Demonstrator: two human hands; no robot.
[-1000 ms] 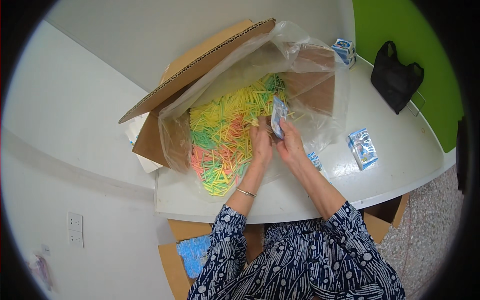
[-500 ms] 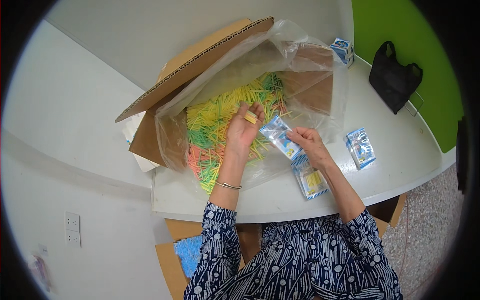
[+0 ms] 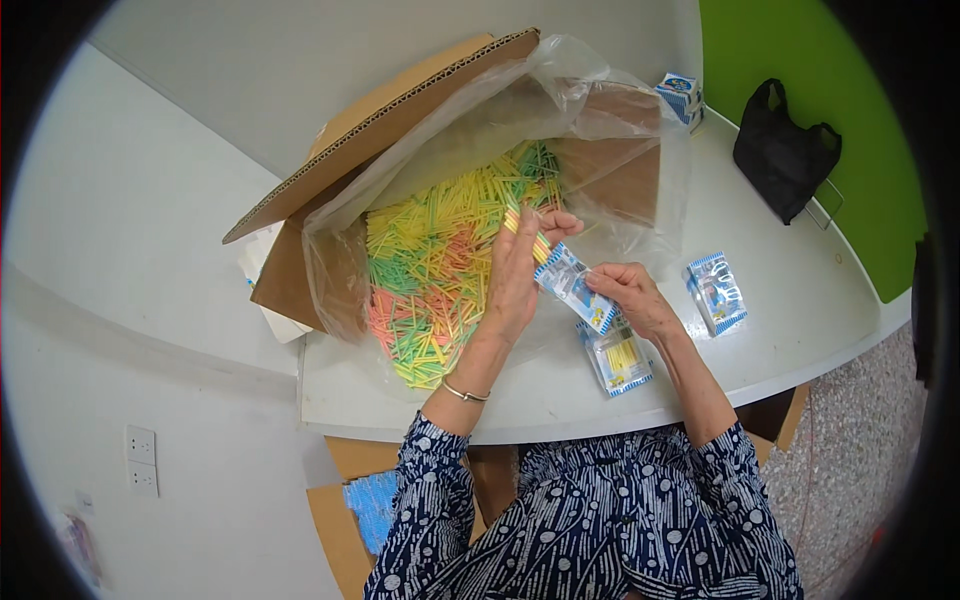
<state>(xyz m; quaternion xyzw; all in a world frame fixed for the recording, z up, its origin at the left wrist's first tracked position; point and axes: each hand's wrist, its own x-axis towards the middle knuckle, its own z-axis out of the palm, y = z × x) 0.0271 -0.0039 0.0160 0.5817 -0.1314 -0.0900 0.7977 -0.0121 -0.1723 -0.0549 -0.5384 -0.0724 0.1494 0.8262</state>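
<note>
My left hand [image 3: 520, 265] pinches a small bundle of thin yellow and orange sticks [image 3: 514, 221]. The bundle's lower end meets the upper edge of a blue-and-white striped plastic packet [image 3: 578, 287]; whether any tips are inside, I cannot tell. My right hand [image 3: 636, 298] grips that packet by its right side, thumb and fingers pressed together. Behind my left hand, a heap of yellow, green and pink sticks [image 3: 425, 235] lies in a clear plastic liner [image 3: 630, 170] inside a cardboard box [image 3: 285, 275]. Below the held packet, another packet [image 3: 618, 362] with yellow sticks showing rests on the table.
More packets [image 3: 716, 292] lie on the white table [image 3: 790, 300] at the right. A small blue-and-white box [image 3: 679, 97] and a black bag [image 3: 786, 150] are at the far right. Under the table's front edge, an open carton holds blue packets [image 3: 372, 510].
My left hand has moved right and toward me, out from over the heap, bringing the sticks to the packet's edge. The packet has tilted more upright in my right hand.
</note>
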